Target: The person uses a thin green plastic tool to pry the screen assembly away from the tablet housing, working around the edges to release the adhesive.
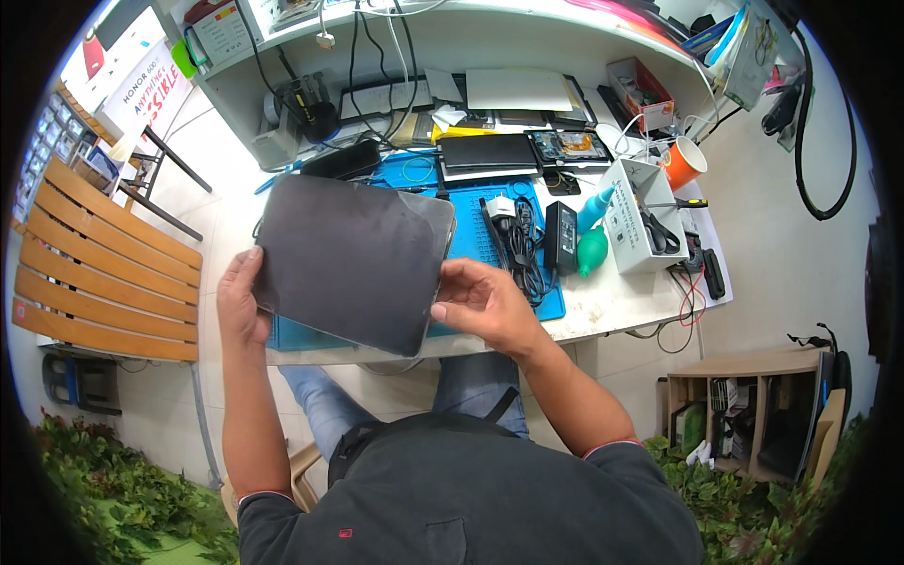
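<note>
A dark grey, flat, square-cornered laptop-like panel [348, 259], with a lighter scuffed patch at its upper right corner, is held tilted over the near part of the blue work mat [551, 301]. My left hand [243, 290] grips its left edge, thumb at the edge. My right hand [478, 303] grips its right edge with curled fingers. Beside the panel lie a coiled black cable with plug [518, 250] and a black power adapter [561, 239]. A black closed laptop [485, 151] rests farther back on the mat.
At the right stand a green blower bulb [591, 252], a teal bottle [595, 209], a white box [629, 226] and an orange cup [685, 162]. An opened device [570, 146] sits behind. A slatted wooden bench [108, 273] is left; a wooden cabinet [716, 363] is lower right.
</note>
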Motion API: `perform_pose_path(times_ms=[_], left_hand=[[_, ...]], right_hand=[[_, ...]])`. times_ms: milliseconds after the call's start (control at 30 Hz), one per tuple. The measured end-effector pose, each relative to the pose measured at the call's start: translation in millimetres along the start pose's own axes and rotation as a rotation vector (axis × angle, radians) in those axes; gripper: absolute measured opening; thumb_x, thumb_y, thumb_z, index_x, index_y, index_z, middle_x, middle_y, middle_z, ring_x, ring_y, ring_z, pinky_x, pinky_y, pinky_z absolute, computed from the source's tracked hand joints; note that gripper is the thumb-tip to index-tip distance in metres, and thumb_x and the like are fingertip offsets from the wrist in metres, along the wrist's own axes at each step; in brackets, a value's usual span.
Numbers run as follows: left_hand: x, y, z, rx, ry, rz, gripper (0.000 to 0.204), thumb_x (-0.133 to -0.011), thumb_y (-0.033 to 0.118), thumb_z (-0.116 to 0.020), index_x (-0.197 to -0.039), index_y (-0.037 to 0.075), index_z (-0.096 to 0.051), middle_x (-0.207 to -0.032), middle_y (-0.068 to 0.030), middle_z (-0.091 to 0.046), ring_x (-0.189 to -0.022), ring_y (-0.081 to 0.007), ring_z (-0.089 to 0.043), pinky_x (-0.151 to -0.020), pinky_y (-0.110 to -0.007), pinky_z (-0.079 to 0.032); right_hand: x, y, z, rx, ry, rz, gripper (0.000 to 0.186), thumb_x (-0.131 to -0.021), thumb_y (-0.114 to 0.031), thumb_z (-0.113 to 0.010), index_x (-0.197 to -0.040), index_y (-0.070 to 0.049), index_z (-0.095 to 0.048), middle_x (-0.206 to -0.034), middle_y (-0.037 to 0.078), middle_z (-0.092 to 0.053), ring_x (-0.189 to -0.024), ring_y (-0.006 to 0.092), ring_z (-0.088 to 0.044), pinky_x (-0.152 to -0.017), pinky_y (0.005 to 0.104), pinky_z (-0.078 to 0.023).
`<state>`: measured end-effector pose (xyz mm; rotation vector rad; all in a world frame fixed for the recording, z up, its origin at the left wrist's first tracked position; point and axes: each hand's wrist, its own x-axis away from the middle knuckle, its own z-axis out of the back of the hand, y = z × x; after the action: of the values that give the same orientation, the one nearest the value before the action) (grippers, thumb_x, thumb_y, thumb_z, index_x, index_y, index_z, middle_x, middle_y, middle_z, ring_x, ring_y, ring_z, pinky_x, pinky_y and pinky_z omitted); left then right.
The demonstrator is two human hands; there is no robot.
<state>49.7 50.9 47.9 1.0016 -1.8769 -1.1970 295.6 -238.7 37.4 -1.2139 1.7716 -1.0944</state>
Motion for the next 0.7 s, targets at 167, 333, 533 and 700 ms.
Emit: perform_pose_path(times_ms=[167,333,533,700], left_hand=[[12,54,-22,-0.113,-0.11,-0.156,0.011,-0.108,0.014,-0.071,-0.107,0.003,-0.072,-0.096,-0.0078,-0.079,-0.08,-0.014,-0.075,-0.073,-0.023,-0.061],[14,80,-30,-0.195,-0.204,-0.188,0.012,-0.109,0.014,-0.069,-0.109,0.002,-0.072,-0.098,-0.0074,-0.079,-0.082,-0.0126,-0.075,-0.074,-0.024,-0.061],[11,85,-32,-0.212,-0.232,-0.174,0.013,-0.109,0.015,-0.069,-0.111,0.002,-0.072,-0.1,-0.0082,-0.08,-0.084,-0.0135,-0.077,-0.076,-0.025,-0.063],[4,74,-28,-0.163,-0.161,-0.127,0.015,-0.109,0.014,-0.069,-0.11,0.0,-0.072,-0.099,-0.0111,-0.08,-0.082,-0.0158,-0.078,-0.074,-0.026,-0.063]], right_hand=[[-3,-2,6,-0.1,-0.088,-0.151,0.032,-0.095,-0.004,-0.083,-0.125,0.005,-0.074,-0.115,0.011,-0.08,-0.107,0.0177,-0.075,-0.1,0.0331,-0.059],[-6,-3,4,0.085,-0.197,-0.111,0.034,-0.093,-0.005,-0.086,-0.124,0.004,-0.077,-0.112,0.013,-0.081,-0.104,0.0159,-0.075,-0.099,0.0321,-0.059],[-9,-1,3,0.047,-0.269,-0.144,0.031,-0.097,-0.01,-0.084,-0.125,0.003,-0.076,-0.106,0.012,-0.081,-0.1,0.0176,-0.076,-0.095,0.034,-0.061],[-11,3,2,-0.071,-0.272,-0.125,0.024,-0.104,-0.012,-0.076,-0.122,0.002,-0.072,-0.108,0.011,-0.079,-0.099,0.0203,-0.077,-0.091,0.0367,-0.064]])
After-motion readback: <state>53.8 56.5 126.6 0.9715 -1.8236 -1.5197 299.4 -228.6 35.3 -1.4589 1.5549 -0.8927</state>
